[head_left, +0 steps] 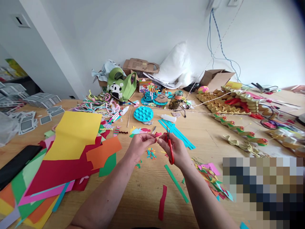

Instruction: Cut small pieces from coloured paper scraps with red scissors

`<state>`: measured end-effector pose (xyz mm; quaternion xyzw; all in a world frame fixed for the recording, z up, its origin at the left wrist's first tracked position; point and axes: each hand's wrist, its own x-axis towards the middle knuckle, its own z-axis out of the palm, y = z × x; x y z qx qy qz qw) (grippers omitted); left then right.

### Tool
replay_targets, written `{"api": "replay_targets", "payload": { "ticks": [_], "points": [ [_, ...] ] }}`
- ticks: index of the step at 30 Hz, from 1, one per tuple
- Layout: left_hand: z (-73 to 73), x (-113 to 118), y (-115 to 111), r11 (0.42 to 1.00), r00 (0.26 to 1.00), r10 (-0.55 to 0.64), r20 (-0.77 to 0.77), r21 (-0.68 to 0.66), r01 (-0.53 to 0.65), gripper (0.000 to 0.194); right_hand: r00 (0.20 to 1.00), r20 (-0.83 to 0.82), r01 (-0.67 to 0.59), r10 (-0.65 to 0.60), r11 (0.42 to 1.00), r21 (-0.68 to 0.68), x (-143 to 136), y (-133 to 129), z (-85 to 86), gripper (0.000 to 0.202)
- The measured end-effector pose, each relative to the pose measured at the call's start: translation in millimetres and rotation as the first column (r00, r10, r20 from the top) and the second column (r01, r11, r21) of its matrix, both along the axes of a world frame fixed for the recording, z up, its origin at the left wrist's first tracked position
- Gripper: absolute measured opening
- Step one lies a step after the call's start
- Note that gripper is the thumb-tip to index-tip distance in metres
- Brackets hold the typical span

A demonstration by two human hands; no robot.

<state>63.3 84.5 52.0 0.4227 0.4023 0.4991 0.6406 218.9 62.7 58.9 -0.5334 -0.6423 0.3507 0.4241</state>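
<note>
My right hand [177, 148] grips red-handled scissors [170, 151], with the blades pointing away from me. Its thumb and forefinger reach toward my left hand [141, 144], whose fingertips are pinched together. A tiny spot of red shows at the left fingertips; whether it is paper I cannot make out. Just below the hands lies a small heap of blue, orange and yellow paper bits [151, 153], with a few green bits [138, 164] beside it. Beyond the hands are paper fish cut-outs [136, 131] and a round blue scaled paper piece [143, 114].
Coloured paper sheets [78, 135] and a black phone [17, 163] lie left. Blue strips [177, 132], a green strip [176, 183] and a red strip [162, 203] lie around my right arm. Paper scraps [215, 181] and egg cartons [214, 100] are on the right; a glue bottle [168, 118] lies ahead.
</note>
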Motion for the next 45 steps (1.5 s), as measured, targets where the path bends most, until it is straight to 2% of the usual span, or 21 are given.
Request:
{"api": "replay_targets", "payload": {
  "ticks": [5,9,13,21,30,45],
  "points": [
    [1.4,-1.3,2.4,0.992,0.974,0.067,0.214,-0.121,-0.041,0.017,0.985,0.107,-0.118,0.133,0.983,-0.139,-4.0,-3.3,-3.6,0.038],
    [5.7,-0.9,1.2,0.985,0.953,0.125,0.276,-0.151,-0.085,0.017,0.977,0.127,-0.145,0.173,0.968,-0.204,-9.8,-4.6,-7.8,0.041],
    [6.9,1.6,-0.9,0.980,0.942,0.159,0.297,-0.163,-0.115,0.018,0.981,0.057,-0.168,0.187,0.956,-0.238,-13.9,-4.4,-8.8,0.044],
    [2.3,14.4,-9.0,0.975,0.934,0.196,0.299,-0.163,-0.152,0.016,0.989,-0.052,-0.148,0.139,0.954,-0.263,-22.0,-7.1,-9.0,0.050],
    [1.6,20.8,-13.9,0.969,0.922,0.224,0.316,-0.173,-0.176,0.016,0.990,-0.062,-0.138,0.126,0.960,-0.244,-23.4,-6.5,-11.3,0.048],
    [-0.3,22.5,-15.6,0.966,0.914,0.237,0.328,-0.177,-0.187,0.020,0.993,-0.044,-0.117,0.109,0.950,-0.288,-23.4,-4.7,-11.9,0.048]
  ]
}}
